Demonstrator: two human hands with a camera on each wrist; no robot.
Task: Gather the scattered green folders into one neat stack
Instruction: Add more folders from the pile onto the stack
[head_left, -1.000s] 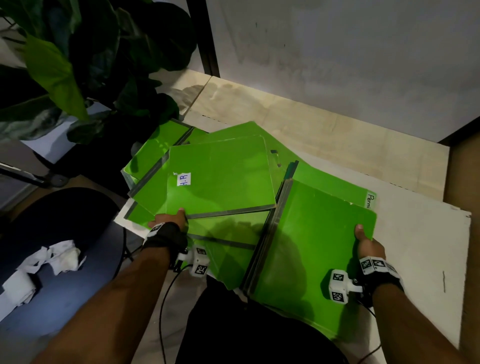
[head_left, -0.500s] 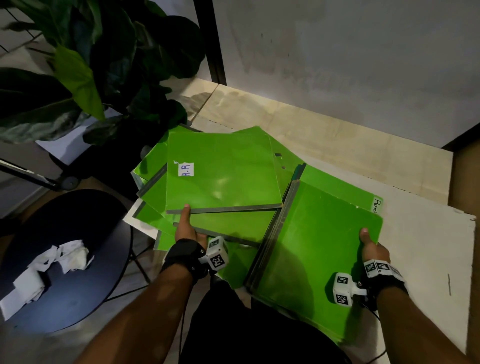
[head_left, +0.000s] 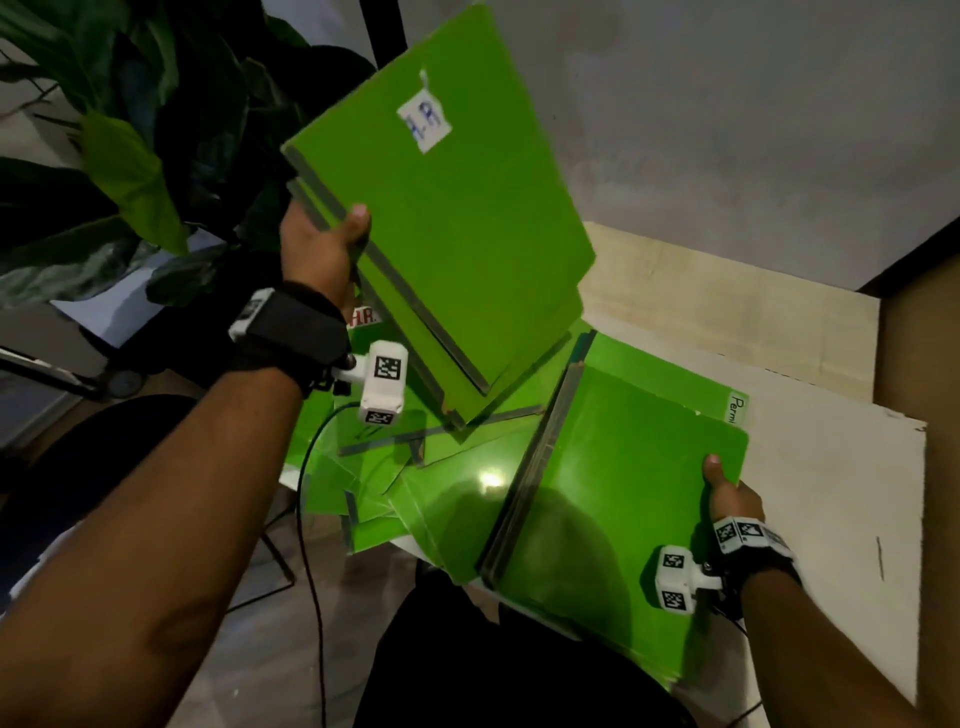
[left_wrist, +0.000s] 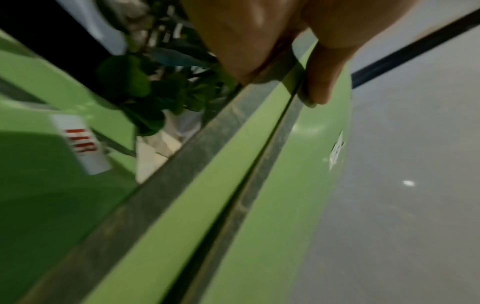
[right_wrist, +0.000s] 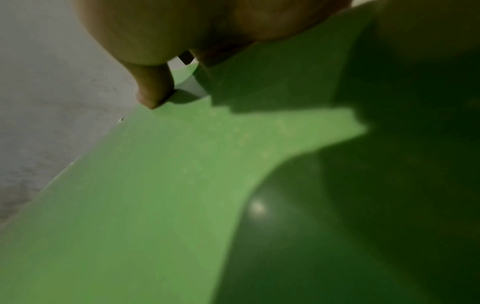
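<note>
Lifted since half a second ago: two folders (head_left: 452, 218) with grey spines, then flat on the pile, now tilted steeply in the air at 11 o'clock of the desk (head_left: 831, 493). Left hand (head_left: 322, 254) grips them at their spine edge, thumb on the front cover, fingers hidden behind. White label (head_left: 425, 124) with blue writing near their top. Below, at 7 o'clock, loose folders (head_left: 395, 488) lie fanned and overlapping, one showing a red-lettered tag (head_left: 363, 318). Right hand (head_left: 732, 499) unmoved, holding the right edge of the flat stack (head_left: 613, 519) at 4 o'clock, thumb pressed on the top cover, fingers under the edge. Second folder with a side tab (head_left: 737, 410) peeks out beneath that stack. Leafy plant (head_left: 130, 156) at 10 o'clock, beyond the desk.
</note>
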